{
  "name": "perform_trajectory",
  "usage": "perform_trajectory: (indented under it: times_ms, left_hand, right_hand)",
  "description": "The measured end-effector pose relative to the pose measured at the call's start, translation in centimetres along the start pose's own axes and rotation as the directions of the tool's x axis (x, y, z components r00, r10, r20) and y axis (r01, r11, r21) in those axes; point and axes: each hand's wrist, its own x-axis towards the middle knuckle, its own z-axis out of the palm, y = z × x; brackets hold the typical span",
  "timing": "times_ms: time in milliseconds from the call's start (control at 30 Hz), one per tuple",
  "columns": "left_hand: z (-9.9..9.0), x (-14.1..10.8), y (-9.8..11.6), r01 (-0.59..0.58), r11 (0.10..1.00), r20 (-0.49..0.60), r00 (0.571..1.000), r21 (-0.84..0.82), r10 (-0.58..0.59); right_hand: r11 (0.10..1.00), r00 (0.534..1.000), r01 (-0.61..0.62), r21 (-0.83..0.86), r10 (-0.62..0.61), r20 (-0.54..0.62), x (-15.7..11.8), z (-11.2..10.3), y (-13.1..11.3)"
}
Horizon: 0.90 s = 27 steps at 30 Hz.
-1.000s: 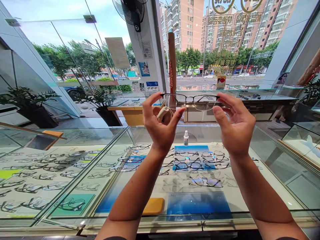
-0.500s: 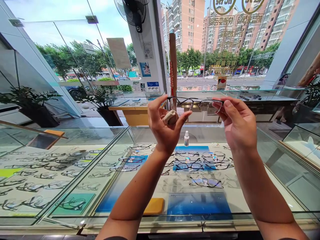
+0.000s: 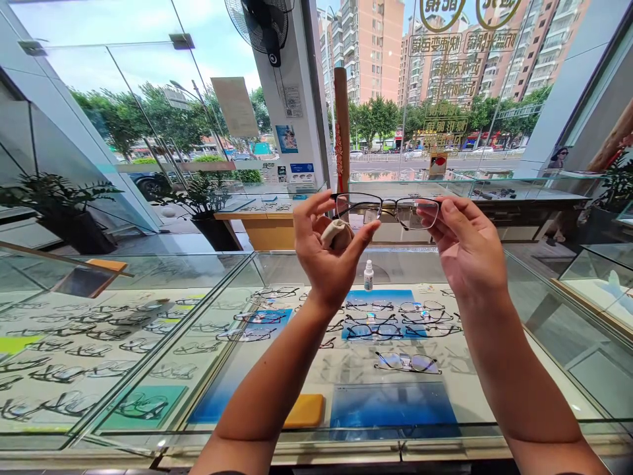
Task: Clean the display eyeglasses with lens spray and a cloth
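Note:
A pair of eyeglasses [image 3: 390,200] with a dark upper rim is held up in front of me, above the glass counter. My left hand [image 3: 326,254] grips its left end between thumb and fingers. Tucked in that same palm is a crumpled, light-coloured cloth [image 3: 336,234]. At the opposite end, my right hand [image 3: 469,247] pinches the frame near the hinge. Both lenses face me, and the temples fold behind them, partly seen through the lenses. Below stands a small white bottle [image 3: 368,275] on the counter.
Under the glass of the display counter [image 3: 356,429] lie several rows of eyeglasses [image 3: 408,361] on white and blue sheets. A yellow case [image 3: 305,410] sits near the front edge. At left there is a tilted mirror [image 3: 89,277]. Potted plants [image 3: 202,204] stand by the window.
The eyeglasses have tilted slightly, so the lenses show taller and face me more. Both hands keep their grip, with the right hand shifted a little.

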Motion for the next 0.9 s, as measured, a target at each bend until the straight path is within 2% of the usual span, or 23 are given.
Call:
perform_trajectory:
  times_ms: [133,267,400,500,567,700,767,900]
  left_hand:
    - [0.0,0.1,0.6,0.1,0.994,-0.008,0.995,-0.04,-0.1]
    - [0.0,0.0,0.7,0.104,0.994,-0.056,0.993,-0.03,-0.106]
    - [0.1,-0.1,0.4,0.101,0.995,-0.044,0.994,-0.013,-0.101]
    - [0.1,-0.1,0.0,0.155,0.987,-0.03,0.987,-0.034,-0.156]
    - [0.0,0.0,-0.2,0.249,0.966,0.027,0.968,-0.068,-0.248]
    - [0.2,0.1,-0.3,0.466,0.868,0.144,0.883,-0.168,-0.446]
    - [0.3,0.1,-0.3,0.498,0.843,0.145,0.867,-0.201,-0.477]
    - [0.5,0.1,-0.7,0.475,0.852,0.134,0.88,-0.221,-0.456]
  right_hand:
    - [1.0,1.0,-0.013,0.024,0.013,0.005,-0.1,0.0,0.1]
    - [1.0,1.0,-0.004,0.023,0.003,0.023,-0.1,0.0,0.1]
    - [1.0,1.0,0.006,0.017,-0.006,0.016,-0.1,0.1,0.1]
    - [0.999,0.999,0.035,-0.005,-0.035,0.028,-0.2,0.1,0.0]
    - [0.996,0.996,0.082,-0.046,-0.08,0.037,-0.3,0.2,-0.1]
    - [0.985,0.989,0.151,-0.084,-0.15,0.017,-0.7,0.5,-0.6]
    - [0.983,0.987,0.163,-0.084,-0.163,0.011,-0.8,0.6,-0.7]
    - [0.98,0.983,0.183,-0.08,-0.181,0.03,-0.7,0.7,-0.8]
